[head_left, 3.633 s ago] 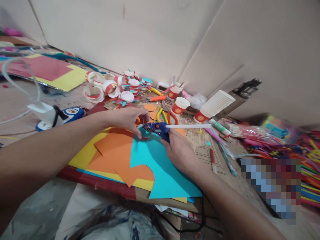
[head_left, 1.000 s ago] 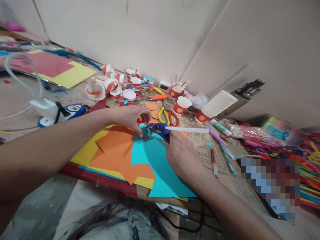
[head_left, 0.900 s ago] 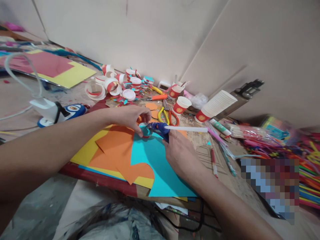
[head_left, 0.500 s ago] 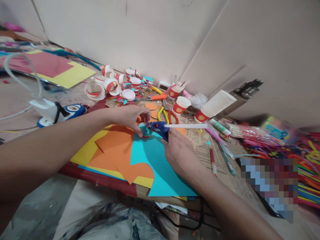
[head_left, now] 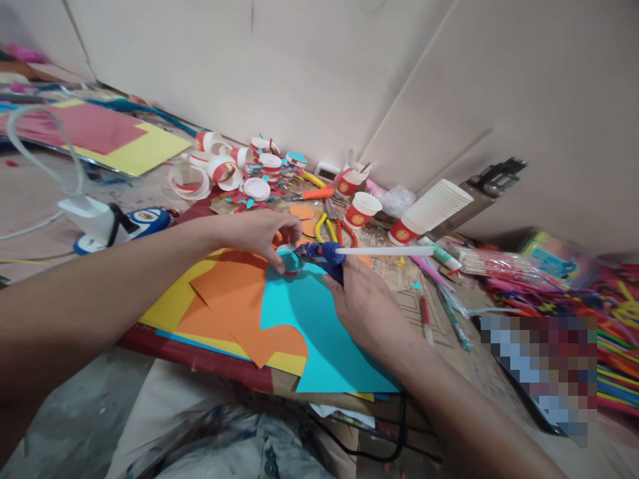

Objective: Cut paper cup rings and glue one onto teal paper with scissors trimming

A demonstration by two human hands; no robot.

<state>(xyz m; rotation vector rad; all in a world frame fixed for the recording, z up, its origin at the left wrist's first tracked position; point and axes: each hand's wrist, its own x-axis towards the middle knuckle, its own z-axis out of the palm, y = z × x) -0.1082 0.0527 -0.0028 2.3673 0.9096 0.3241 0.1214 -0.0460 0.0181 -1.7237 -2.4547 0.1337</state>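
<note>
My left hand (head_left: 264, 236) is curled round a small cut-down paper cup (head_left: 290, 260), its thumb against the near side. A turquoise face shows on the cup. My right hand (head_left: 367, 299) is closed on the handle of a blue hot glue gun (head_left: 329, 254), and a long white glue stick (head_left: 387, 251) juts from its back end. The gun's nozzle is just to the right of the cup; I cannot tell whether they touch. Beneath both hands lies turquoise paper (head_left: 319, 326), partly over orange paper (head_left: 229, 286) and yellow paper (head_left: 174, 293).
Cut cup rings (head_left: 188, 179) and decorated cup pieces (head_left: 257, 189) crowd the back. Beyond my right hand are yellow-handled pliers (head_left: 325, 229), a single paper cup (head_left: 363, 209) and a cup stack (head_left: 434, 209). A power strip (head_left: 144, 219) sits at left, pipe cleaners (head_left: 616, 359) at right.
My right hand has drawn the glue gun slightly to the right, away from the cup. My left hand and the cup have stayed almost still.
</note>
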